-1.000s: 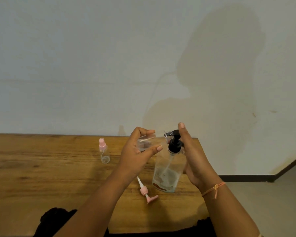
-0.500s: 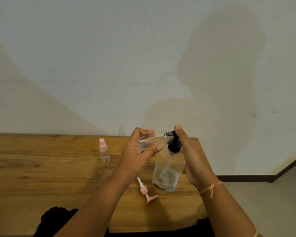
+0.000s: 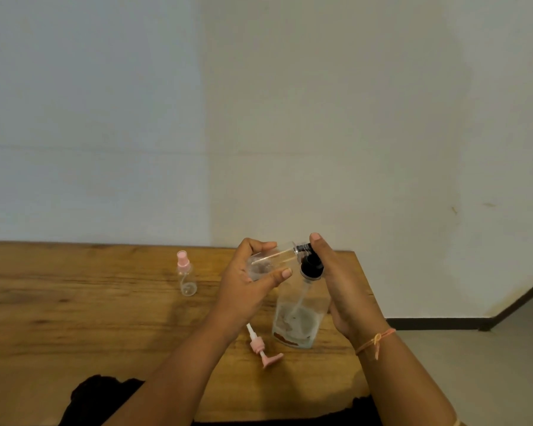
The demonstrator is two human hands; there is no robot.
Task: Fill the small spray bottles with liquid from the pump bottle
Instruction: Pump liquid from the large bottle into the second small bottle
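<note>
Illumination is moderate and diffuse. The wall (image 3: 105, 118) reads cool blue-grey from 9 to 11 o'clock. A broad, soft-edged shadow covers it from 12 to 3 o'clock. A dim shadow lies on the table (image 3: 74, 318) toward 6 o'clock. Sharpness is soft overall. The small spray bottle (image 3: 271, 259) and the pump bottle (image 3: 296, 321) render with low contrast.

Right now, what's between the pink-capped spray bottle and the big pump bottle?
In the head view, the left hand, gripping a small clear bottle, sits between the pink-capped spray bottle and pump bottle.
</note>
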